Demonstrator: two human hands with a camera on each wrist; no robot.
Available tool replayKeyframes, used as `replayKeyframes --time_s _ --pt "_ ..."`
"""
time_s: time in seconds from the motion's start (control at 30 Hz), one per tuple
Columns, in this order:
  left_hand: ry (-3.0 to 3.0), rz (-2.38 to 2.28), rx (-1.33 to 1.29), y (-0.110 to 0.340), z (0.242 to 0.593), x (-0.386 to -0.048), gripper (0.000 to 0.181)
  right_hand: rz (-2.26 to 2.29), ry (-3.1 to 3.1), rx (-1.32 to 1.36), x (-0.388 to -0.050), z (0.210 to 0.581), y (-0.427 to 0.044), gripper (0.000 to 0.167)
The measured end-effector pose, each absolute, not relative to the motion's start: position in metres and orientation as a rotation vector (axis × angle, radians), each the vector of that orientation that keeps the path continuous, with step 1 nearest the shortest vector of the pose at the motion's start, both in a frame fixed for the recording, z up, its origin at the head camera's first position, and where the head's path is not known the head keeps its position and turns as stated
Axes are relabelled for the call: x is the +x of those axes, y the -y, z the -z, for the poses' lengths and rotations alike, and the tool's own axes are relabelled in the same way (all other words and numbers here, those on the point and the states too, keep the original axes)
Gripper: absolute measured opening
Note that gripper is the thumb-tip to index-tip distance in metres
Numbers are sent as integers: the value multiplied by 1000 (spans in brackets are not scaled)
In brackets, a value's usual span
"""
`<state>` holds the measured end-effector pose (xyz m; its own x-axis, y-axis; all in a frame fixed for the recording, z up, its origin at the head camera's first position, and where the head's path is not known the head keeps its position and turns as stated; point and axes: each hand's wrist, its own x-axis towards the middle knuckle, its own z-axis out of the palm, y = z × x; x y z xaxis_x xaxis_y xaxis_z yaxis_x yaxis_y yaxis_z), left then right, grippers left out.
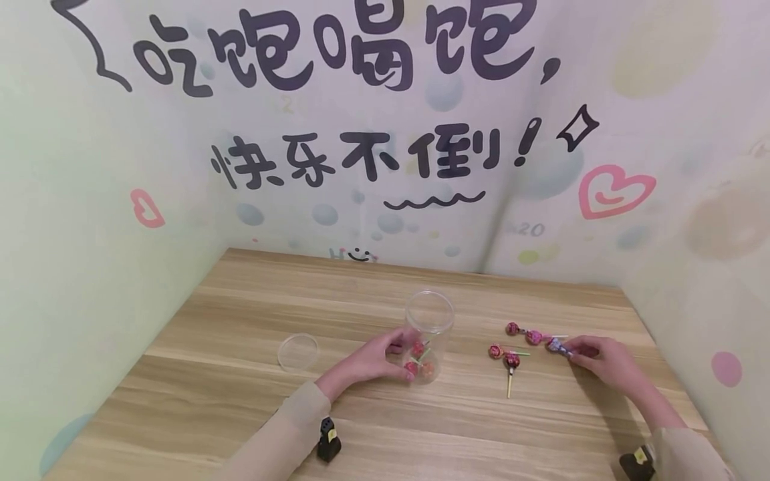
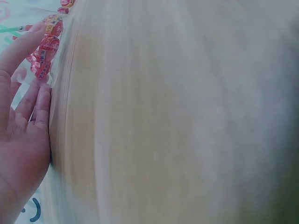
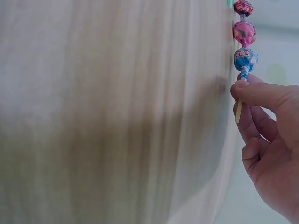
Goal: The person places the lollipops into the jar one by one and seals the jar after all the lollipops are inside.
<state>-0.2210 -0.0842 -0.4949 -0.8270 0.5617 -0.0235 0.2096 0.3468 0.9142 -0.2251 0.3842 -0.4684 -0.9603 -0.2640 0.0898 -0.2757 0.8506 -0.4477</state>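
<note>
The blue lollipop [image 3: 245,59] is at the table's right side, its stick pinched between thumb and fingertips of the right hand [image 1: 610,363]. Just beside it are four other lollipops [image 1: 512,361] on the table [image 1: 421,437]. Left of these stands the clear jar [image 1: 438,342], upright and lidless, with lollipops in its bottom; the left hand [image 1: 374,359] holds its side, thumb and fingers spread around it. Further left lies the lid [image 1: 298,352], flat. Behind rises a wall [image 1: 337,230] with black lettering.
</note>
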Motion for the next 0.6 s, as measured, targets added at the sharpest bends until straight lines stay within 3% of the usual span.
replayKeyframes --time_s 0.6 --pt "-2281 -1471 693 84 495 -221 82 -662 2826 676 -253 404 -347 16"
